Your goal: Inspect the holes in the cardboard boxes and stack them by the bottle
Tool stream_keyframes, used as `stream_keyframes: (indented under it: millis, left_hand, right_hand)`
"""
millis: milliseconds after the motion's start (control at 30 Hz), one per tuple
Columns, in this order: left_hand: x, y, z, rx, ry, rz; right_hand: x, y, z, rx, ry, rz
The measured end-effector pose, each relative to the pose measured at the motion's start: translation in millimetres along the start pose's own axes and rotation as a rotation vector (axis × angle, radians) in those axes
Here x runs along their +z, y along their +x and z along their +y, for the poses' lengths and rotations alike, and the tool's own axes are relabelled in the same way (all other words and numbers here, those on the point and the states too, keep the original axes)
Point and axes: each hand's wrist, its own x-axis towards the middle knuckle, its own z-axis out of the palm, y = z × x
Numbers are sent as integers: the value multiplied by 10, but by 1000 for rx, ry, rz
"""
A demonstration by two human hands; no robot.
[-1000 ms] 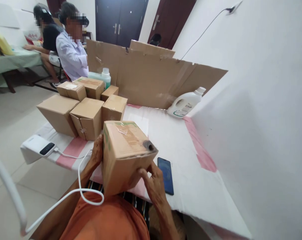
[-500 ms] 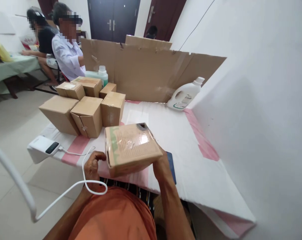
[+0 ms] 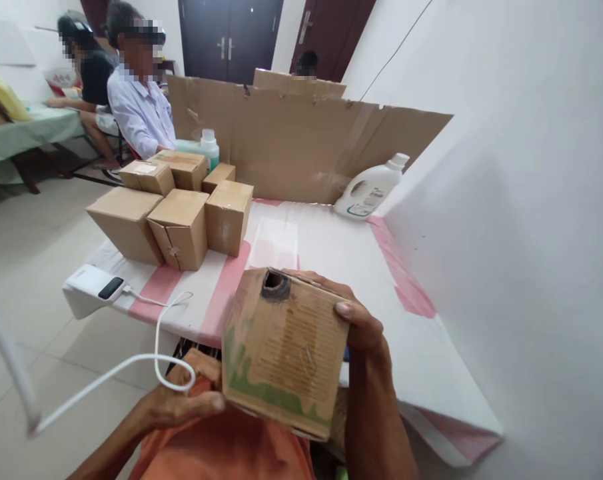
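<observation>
A cardboard box with printed text, a green pattern and a dark-ringed hole in one corner is tilted up over my lap. My right hand grips its right side, thumb on the printed face and fingers along the far edge. At the lower left edge, my left hand is against the box, with its thumb near the corner; part of its fingers is hidden. A white cable loops in front of my left wrist. Behind the box, a dark blue flat object shows only a sliver.
Several closed cardboard boxes stand together at the table's left. A white power bank lies at the front left edge. A white jug stands by the wall, before a cardboard partition. A co-worker sits beyond.
My hands have turned and tipped the box, so its printed face now points toward me and the hole sits at upper left. My right hand has moved up its side; the left has moved lower.
</observation>
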Motion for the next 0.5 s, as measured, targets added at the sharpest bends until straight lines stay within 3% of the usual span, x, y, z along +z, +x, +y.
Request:
stream_keyframes:
  millis: [67,100,133,233,300,367,500]
  left_hand:
    - [-174,-55,27,-81,-260,-125]
    - [-233,-72,22,-104,-339,-124]
    - [-262,-75,9,-121,-355,-15]
    - [-167,34,-18,-89,-219,473]
    - [-31,202,9,-5,-120,628]
    - [72,398,71,68,-38,595]
    - [99,687,209,123,-142,303]
  right_hand:
    - [68,-45,-47,-56,-74,10]
    - [105,-71,-54,-85,-109,18]
    - [144,-99,-52,-108,-134,31]
    - [273,-177,-8,-141,-135,84]
    - [361,-217,26,-176,-139,112]
    - [447,-244,50,-224,-158,138]
    - [621,-277,94,-260,-140,288]
